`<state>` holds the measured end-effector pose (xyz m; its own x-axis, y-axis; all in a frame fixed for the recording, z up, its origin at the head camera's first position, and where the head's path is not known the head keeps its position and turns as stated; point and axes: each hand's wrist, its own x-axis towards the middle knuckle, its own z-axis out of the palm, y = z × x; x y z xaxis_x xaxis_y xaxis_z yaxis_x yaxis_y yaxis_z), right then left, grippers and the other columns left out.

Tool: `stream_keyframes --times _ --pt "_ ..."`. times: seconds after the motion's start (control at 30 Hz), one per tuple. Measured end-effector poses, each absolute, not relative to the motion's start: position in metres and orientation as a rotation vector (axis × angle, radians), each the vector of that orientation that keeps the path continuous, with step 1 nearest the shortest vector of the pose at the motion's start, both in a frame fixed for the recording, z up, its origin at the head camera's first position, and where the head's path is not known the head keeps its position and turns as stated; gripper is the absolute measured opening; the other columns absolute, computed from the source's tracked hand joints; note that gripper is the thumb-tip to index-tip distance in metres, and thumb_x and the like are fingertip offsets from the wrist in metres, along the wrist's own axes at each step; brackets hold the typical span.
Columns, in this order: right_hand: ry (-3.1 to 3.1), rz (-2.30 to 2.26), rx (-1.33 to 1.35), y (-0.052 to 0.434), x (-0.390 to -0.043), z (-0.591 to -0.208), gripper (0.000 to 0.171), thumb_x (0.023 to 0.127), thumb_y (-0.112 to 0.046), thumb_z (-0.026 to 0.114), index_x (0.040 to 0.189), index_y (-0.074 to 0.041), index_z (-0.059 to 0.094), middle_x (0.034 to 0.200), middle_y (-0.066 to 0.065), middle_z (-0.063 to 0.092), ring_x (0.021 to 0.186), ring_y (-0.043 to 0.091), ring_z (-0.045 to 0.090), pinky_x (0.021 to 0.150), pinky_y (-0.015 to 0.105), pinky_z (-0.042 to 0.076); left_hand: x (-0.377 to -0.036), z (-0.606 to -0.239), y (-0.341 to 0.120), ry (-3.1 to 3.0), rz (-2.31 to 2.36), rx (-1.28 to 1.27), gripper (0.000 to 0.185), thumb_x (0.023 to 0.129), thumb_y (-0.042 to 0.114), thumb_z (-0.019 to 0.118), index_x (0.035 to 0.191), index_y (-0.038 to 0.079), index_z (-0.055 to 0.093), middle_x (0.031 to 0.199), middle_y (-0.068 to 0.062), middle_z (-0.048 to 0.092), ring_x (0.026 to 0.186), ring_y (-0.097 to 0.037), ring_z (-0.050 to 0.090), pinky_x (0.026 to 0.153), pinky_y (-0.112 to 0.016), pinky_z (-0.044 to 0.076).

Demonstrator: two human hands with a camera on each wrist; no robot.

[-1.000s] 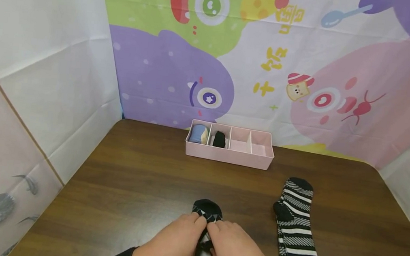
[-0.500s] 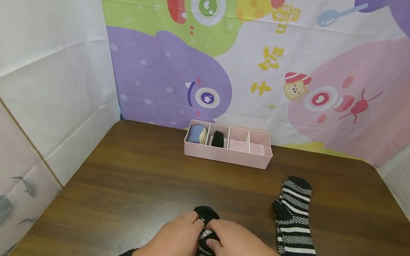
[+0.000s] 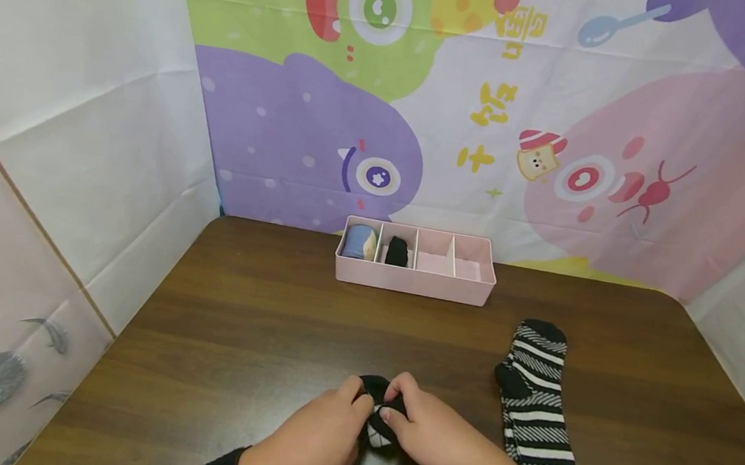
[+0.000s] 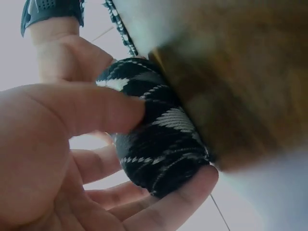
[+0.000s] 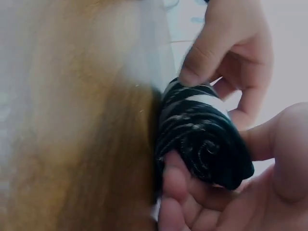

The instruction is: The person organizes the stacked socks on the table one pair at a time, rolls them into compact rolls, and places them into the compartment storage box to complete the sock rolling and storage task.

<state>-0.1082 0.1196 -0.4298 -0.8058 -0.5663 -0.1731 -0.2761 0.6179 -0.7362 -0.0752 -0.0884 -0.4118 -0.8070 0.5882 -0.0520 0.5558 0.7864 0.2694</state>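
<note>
Between both hands, low in the middle of the head view, is a rolled-up black sock [image 3: 380, 435] with white and grey patterning. My left hand [image 3: 318, 429] grips its left side; in the left wrist view the thumb lies on the patterned face and the fingers curl beneath the rolled sock [image 4: 159, 130]. My right hand [image 3: 437, 434] pinches the right side, thumb and forefinger at the dark cuff. Seen from the right wrist, the spiral end of the roll [image 5: 207, 147] faces the right hand's fingers. To the right, a black-and-white striped sock [image 3: 536, 409] lies flat on the table.
A pink box [image 3: 414, 284] with divided compartments stands at the table's back edge. A blue rolled sock [image 3: 360, 242] fills its leftmost compartment and a black bundle [image 3: 397, 252] sits in the second. The wooden table [image 3: 239, 309] meets a printed cloth [image 3: 315, 131] behind.
My right hand has shifted its hold, its thumb and forefinger moving up to the cuff. The sock has become a more compact roll. The left hand keeps its grip.
</note>
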Motion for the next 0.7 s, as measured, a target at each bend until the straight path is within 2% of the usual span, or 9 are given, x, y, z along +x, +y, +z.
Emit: stream_keyframes --times 0.07,0.13,0.2,0.3,0.4,0.57,0.7 --pt "2.551 -0.965 -0.673 0.118 -0.108 -0.430 0.021 0.106 -0.031 0.058 0.116 -0.015 0.049 0.076 -0.002 0.059 0.066 0.014 0.053 0.059 0.035 0.042 -0.076 -0.412 -0.088 2.851 0.327 0.916 0.031 0.098 0.015 0.069 0.126 0.004 0.064 0.110 -0.006 0.055 0.085 -0.013 0.060 0.074 -0.026 0.054" --pt "2.671 -0.886 -0.700 0.116 -0.107 -0.430 0.021 0.105 -0.032 0.060 0.114 -0.015 0.052 0.078 -0.004 0.060 0.067 0.012 0.055 0.058 0.034 0.044 -0.076 -0.413 -0.088 2.854 0.286 0.918 0.035 0.099 0.016 0.069 0.131 0.004 0.063 0.116 -0.007 0.058 0.093 -0.017 0.063 0.079 -0.028 0.055" --pt "2.800 -0.799 -0.754 0.114 -0.106 -0.428 0.019 0.102 -0.029 0.065 0.112 -0.015 0.055 0.086 -0.004 0.060 0.075 0.012 0.057 0.063 0.036 0.048 -0.076 -0.414 -0.088 2.856 0.271 0.920 0.036 0.099 0.017 0.070 0.132 0.005 0.062 0.117 -0.006 0.060 0.098 -0.020 0.064 0.083 -0.031 0.055" --pt "2.948 -0.666 -0.877 0.112 -0.103 -0.424 0.017 0.099 -0.025 0.070 0.107 -0.015 0.060 0.099 -0.004 0.057 0.088 0.012 0.056 0.075 0.037 0.052 -0.076 -0.415 -0.089 2.841 0.299 0.915 0.033 0.099 0.017 0.070 0.129 0.009 0.060 0.115 -0.005 0.062 0.097 -0.020 0.063 0.083 -0.032 0.055" --pt "3.002 -0.549 -0.963 0.112 -0.099 -0.418 0.016 0.097 -0.026 0.072 0.105 -0.015 0.064 0.100 -0.005 0.053 0.090 0.013 0.053 0.079 0.036 0.052 -0.076 -0.415 -0.089 2.826 0.349 0.916 0.027 0.100 0.021 0.069 0.124 0.012 0.059 0.109 -0.003 0.062 0.091 -0.018 0.063 0.079 -0.033 0.055" --pt "2.952 -0.408 -1.003 0.114 -0.093 -0.407 0.031 0.092 -0.034 0.077 0.112 -0.011 0.068 0.106 -0.002 0.058 0.097 0.017 0.057 0.085 0.041 0.053 -0.077 -0.415 -0.089 2.807 0.386 0.898 0.022 0.104 0.027 0.062 0.122 0.014 0.062 0.104 -0.001 0.063 0.089 -0.017 0.064 0.077 -0.033 0.055" --pt "2.870 -0.331 -1.016 0.112 -0.090 -0.406 0.042 0.088 -0.032 0.082 0.118 -0.007 0.067 0.110 0.003 0.061 0.103 0.022 0.059 0.090 0.044 0.053 -0.078 -0.416 -0.090 2.775 0.397 0.901 0.022 0.107 0.028 0.057 0.125 0.015 0.062 0.104 -0.001 0.064 0.092 -0.016 0.064 0.078 -0.033 0.055"
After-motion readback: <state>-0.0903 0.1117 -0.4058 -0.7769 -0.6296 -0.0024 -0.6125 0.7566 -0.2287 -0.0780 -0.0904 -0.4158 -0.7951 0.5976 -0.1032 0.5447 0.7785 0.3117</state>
